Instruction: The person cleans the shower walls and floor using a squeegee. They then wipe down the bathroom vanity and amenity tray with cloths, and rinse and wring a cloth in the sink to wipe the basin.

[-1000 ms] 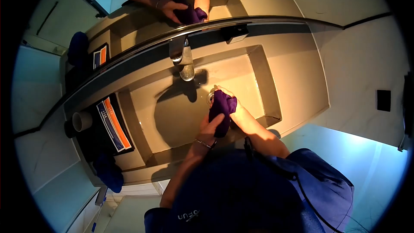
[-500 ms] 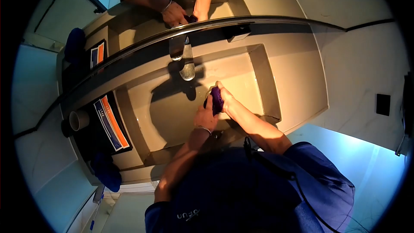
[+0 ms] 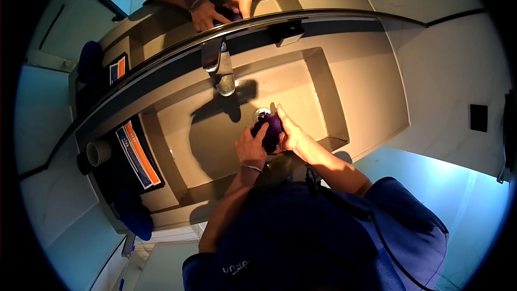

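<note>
A dark purple cloth (image 3: 271,133), bunched up, is held between my two hands above the rectangular sink (image 3: 204,151). My left hand (image 3: 251,147) grips its left side, fingers curled over the top. On the right side my right hand (image 3: 291,133) closes around it, the thumb or a finger stretched along the edge. Just beyond the cloth is the round metal drain (image 3: 262,113), partly hidden by it. The metal faucet (image 3: 226,82) stands at the back of the sink; I cannot make out any water running.
Left of the sink, a cup (image 3: 98,153) and an orange-and-blue printed sheet (image 3: 139,153) lie on a black mat. A dark blue cloth item (image 3: 133,214) hangs at the counter's front-left. Behind the faucet is a mirror edge (image 3: 301,15), with a small black box (image 3: 287,33) beside it.
My hands and the cloth have shifted slightly toward me, so the drain shows more. The cloth looks more spread out between my hands. The view has moved a little.
</note>
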